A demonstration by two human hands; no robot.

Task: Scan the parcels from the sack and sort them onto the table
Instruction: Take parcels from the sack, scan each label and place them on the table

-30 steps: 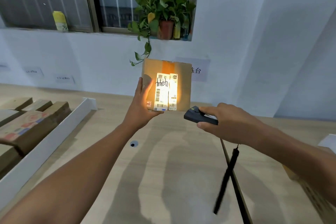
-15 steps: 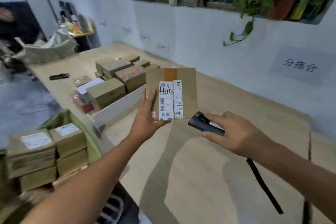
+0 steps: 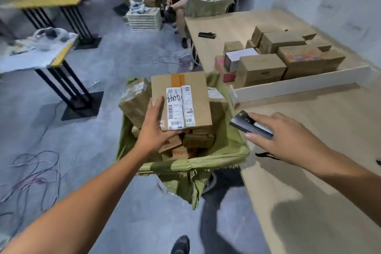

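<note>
Scan glow gone, the cardboard parcel point(image 3: 198, 97) hangs over the sack point(image 3: 185, 169), left hand point(image 3: 153, 132) fingers clamped on it, right hand point(image 3: 288, 140) gripping the scanner point(image 3: 250, 125); sorting presumably follows.

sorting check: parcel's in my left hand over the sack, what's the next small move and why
Probably swing the parcel right onto the table beside the grouped boxes: the left hand holds it over the sack, label up, while the right hand just holds the scanner.

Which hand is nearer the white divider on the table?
Right. The right hand, holding the scanner, hovers over the table near the white divider; the left hand grips the parcel over the sack.
</note>
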